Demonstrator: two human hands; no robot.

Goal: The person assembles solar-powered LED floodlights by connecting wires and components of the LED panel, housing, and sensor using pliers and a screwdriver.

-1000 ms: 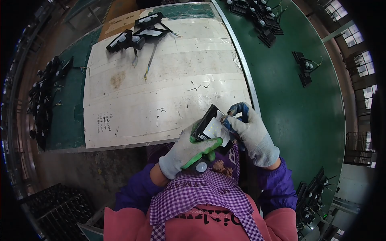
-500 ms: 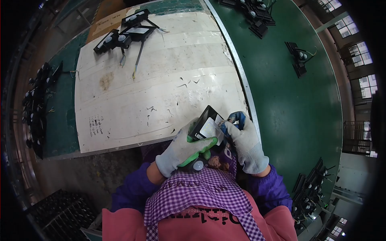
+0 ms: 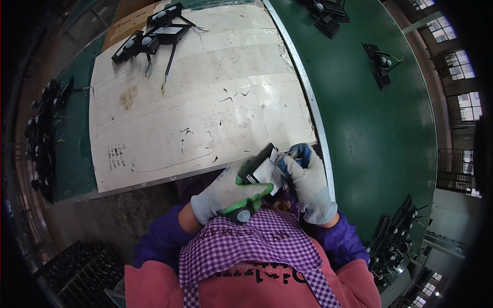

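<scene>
A small black floodlight with a pale front panel is held tilted in front of my apron. My left hand, in a white glove with green palm and fingers, is closed around its lower left side. Below that hand hangs the light's black motion sensor with its white dome. My right hand, in a white glove with blue fingertips, has its fingers curled against the light's upper right edge. Whatever those fingers pinch is hidden from me.
On the white-covered worktop lie several thin black scraps. A cluster of sensor floodlights with loose wires sits at its far left. More lights are on the green table to the right. A metal edge runs between the surfaces.
The floodlight and both hands have shifted slightly, and its panel has turned a little. My right fingers stay at its edge. The whole view has moved somewhat, displacing the background lights.
</scene>
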